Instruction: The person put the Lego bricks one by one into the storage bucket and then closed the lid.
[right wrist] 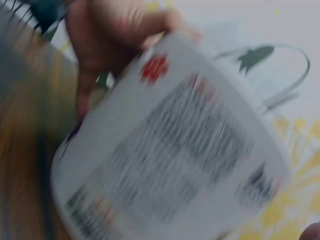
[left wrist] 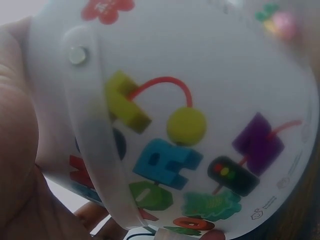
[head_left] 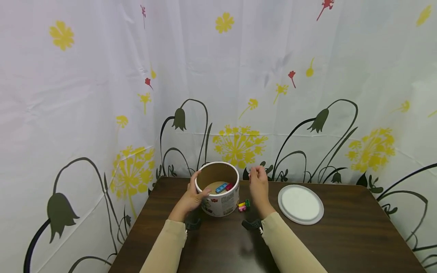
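Head view: white cylindrical bucket with printed sides [head_left: 222,206] on dark brown wood-grain desk [head_left: 211,246], between the hands. Left hand [head_left: 190,198] grips its left side, thumb at the rim. Right hand [head_left: 259,185] is up just right of the bucket, fingers curled; can't tell if they pinch anything. Blue toy brick [head_left: 221,188] and red toy brick [head_left: 229,186] inside. Small cluster of yellow, pink and green toy bricks [head_left: 247,204] beside the base; round white lid [head_left: 301,204] further right.

Left wrist: bucket wall fills view, translucent strap [left wrist: 95,135] near the palm.

Right wrist: blurred; bucket's text side, left hand grasping it.
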`<control>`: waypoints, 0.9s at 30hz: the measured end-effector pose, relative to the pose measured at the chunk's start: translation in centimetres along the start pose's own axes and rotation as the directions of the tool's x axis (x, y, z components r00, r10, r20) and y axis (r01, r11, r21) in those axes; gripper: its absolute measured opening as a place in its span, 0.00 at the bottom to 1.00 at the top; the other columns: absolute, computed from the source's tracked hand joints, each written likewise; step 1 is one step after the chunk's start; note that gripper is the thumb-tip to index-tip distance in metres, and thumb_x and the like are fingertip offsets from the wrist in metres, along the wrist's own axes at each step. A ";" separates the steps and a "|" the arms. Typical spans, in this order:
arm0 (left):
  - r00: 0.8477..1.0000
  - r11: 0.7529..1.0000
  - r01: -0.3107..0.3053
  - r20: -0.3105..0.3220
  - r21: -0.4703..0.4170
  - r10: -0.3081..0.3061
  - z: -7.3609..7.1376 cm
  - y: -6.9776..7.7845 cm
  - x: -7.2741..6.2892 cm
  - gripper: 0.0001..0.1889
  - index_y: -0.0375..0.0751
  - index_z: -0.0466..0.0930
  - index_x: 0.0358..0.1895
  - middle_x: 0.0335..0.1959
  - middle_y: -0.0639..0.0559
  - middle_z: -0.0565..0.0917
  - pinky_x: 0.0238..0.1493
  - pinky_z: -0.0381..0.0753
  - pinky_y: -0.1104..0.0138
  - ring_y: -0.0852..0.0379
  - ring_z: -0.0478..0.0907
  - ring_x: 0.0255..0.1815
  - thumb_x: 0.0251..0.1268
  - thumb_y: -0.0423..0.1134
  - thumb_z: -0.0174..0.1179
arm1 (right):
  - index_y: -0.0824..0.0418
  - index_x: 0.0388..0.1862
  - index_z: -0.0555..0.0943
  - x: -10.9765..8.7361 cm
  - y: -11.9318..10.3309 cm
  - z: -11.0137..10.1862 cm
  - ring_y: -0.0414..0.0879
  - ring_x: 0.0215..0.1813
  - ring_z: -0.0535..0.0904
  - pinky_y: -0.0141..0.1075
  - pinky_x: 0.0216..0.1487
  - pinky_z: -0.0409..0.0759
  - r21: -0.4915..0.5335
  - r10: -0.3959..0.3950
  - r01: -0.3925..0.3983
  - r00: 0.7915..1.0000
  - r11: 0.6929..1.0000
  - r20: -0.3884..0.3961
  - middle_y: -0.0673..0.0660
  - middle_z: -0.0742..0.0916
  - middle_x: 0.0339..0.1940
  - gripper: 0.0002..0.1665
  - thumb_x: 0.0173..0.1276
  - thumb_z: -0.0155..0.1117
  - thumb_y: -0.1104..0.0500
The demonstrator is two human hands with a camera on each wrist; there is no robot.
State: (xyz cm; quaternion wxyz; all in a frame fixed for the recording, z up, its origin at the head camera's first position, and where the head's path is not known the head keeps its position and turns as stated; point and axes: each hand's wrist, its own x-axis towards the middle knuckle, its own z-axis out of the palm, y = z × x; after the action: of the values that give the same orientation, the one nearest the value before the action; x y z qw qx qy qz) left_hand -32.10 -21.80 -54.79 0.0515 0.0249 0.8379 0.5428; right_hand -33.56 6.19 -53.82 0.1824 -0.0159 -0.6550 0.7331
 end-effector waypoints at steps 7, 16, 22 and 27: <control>1.000 0.999 0.001 -0.010 0.037 -0.001 -0.4 0.0 0.2 0.55 0.67 0.45 0.87 0.79 0.27 0.56 0.76 0.66 0.31 0.24 0.65 0.75 0.64 0.63 0.72 | 0.55 0.48 0.73 1.8 -3.9 5.0 0.40 0.27 0.70 0.31 0.29 0.69 0.114 -0.019 0.009 0.996 0.993 0.086 0.51 0.78 0.30 0.10 0.89 0.54 0.51; 1.000 0.999 -0.022 -0.006 0.039 0.022 -0.4 -0.4 0.2 0.56 0.64 0.44 0.87 0.77 0.26 0.57 0.74 0.71 0.34 0.24 0.67 0.73 0.64 0.66 0.72 | 0.55 0.48 0.71 2.0 -1.9 8.8 0.44 0.36 0.78 0.34 0.40 0.75 -0.148 -0.025 0.067 0.963 0.987 0.270 0.56 0.83 0.37 0.10 0.90 0.52 0.51; 0.999 0.998 -0.033 0.003 0.058 0.033 -0.4 -0.5 0.2 0.56 0.63 0.44 0.87 0.75 0.26 0.59 0.73 0.71 0.33 0.25 0.68 0.71 0.63 0.66 0.72 | 0.51 0.47 0.72 1.7 -1.8 9.1 0.47 0.36 0.79 0.40 0.39 0.76 -0.370 0.001 0.121 0.950 0.921 0.312 0.59 0.88 0.43 0.13 0.89 0.51 0.44; 1.000 0.998 -0.031 0.007 0.059 0.030 -0.3 -0.4 0.5 0.56 0.64 0.44 0.87 0.77 0.26 0.58 0.74 0.70 0.32 0.24 0.69 0.72 0.63 0.67 0.71 | 0.51 0.48 0.73 1.9 -2.1 8.8 0.48 0.36 0.78 0.41 0.40 0.74 -0.372 0.001 0.122 0.950 0.920 0.312 0.57 0.87 0.39 0.18 0.89 0.49 0.40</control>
State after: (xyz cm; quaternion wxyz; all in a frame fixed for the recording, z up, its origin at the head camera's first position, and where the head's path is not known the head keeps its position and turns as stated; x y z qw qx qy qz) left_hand -32.60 -22.14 -55.05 0.0449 0.0408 0.8529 0.5186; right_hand -37.11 -1.51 -50.18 0.0947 0.0829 -0.8071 0.5768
